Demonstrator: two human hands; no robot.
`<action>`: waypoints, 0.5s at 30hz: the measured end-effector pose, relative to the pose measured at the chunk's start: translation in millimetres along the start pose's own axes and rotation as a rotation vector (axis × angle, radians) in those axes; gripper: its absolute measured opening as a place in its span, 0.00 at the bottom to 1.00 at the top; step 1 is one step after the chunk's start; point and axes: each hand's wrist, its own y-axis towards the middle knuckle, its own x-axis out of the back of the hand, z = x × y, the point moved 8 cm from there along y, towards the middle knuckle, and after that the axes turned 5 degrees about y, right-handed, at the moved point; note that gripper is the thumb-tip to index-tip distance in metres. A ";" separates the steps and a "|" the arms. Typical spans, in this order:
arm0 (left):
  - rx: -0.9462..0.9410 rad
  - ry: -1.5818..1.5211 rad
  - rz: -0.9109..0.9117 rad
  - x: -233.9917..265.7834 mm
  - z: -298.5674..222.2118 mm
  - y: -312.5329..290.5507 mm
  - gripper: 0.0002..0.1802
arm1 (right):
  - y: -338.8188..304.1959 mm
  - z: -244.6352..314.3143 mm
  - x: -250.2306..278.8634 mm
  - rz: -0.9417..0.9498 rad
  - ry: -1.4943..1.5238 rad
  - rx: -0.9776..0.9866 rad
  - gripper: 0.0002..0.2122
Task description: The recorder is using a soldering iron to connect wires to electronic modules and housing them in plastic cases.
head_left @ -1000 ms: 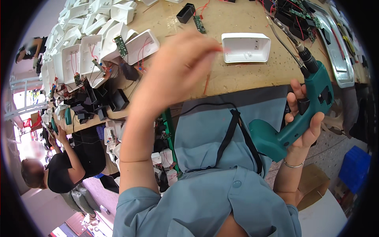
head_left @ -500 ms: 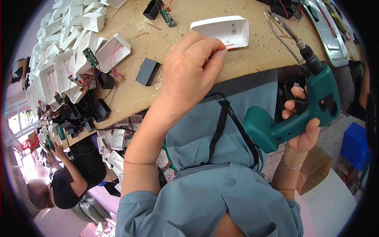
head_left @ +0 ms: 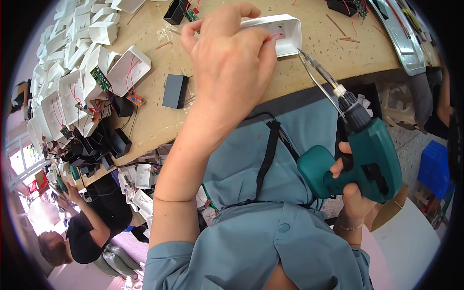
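My left hand [head_left: 232,63] pinches a thin red wire [head_left: 276,36] between thumb and forefinger, its other fingers raised. The wire's end shows against the inside of a white plastic box [head_left: 293,31] on the table. My right hand [head_left: 355,195] is wrapped round the grip of a green pistol-shaped soldering gun [head_left: 374,152] with a black collar. A thin metal feed tube [head_left: 323,89] runs alongside its iron. The tip is at the box's near right corner; whether it touches cannot be made out. My left hand hides part of the box.
White housings [head_left: 87,29] are heaped at the left, with circuit boards [head_left: 100,79] and red wires among them. A black box [head_left: 175,91] lies left of my forearm. A metal tray [head_left: 403,43] is at the right. A person in black [head_left: 84,227] works at the far left.
The soldering gun has swung left, bringing its tip from right of the white box to the box's corner. My left hand has shifted slightly up and its outer fingers have lifted.
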 end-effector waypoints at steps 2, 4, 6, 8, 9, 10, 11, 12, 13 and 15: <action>-0.196 -0.106 -0.286 -3.0 2.3 5.4 0.07 | 2.1 -0.8 -5.3 -0.014 -0.029 0.003 0.35; -0.395 -0.215 -0.574 -0.3 1.0 -3.6 0.06 | 5.5 0.8 -10.3 -0.011 -0.041 0.010 0.34; -0.394 -0.322 -0.616 -4.6 4.2 -5.5 0.03 | 8.1 1.0 -12.9 -0.010 -0.055 0.015 0.33; -0.374 -0.307 -0.600 -5.4 3.8 -6.2 0.03 | 10.0 1.5 -16.0 0.003 -0.063 0.022 0.30; -0.354 -0.290 -0.584 -5.9 3.9 -5.6 0.03 | 10.5 1.0 -16.5 0.002 -0.064 0.021 0.30; -0.353 -0.290 -0.585 -5.9 4.0 -6.0 0.03 | 10.9 0.7 -17.2 0.005 -0.063 0.027 0.29; -0.353 -0.274 -0.584 -4.4 2.5 -4.8 0.03 | 11.6 0.5 -18.0 0.009 -0.062 0.033 0.28; -0.352 -0.257 -0.583 -1.7 0.4 -3.0 0.03 | 12.3 0.4 -19.1 0.009 -0.063 0.033 0.28; -0.351 -0.257 -0.583 5.4 -3.7 -6.6 0.03 | 13.0 0.1 -19.9 0.002 -0.057 0.030 0.28; 0.018 -0.041 0.007 -8.4 -3.9 11.5 0.03 | 14.9 -0.3 -20.1 -0.011 -0.054 0.025 0.28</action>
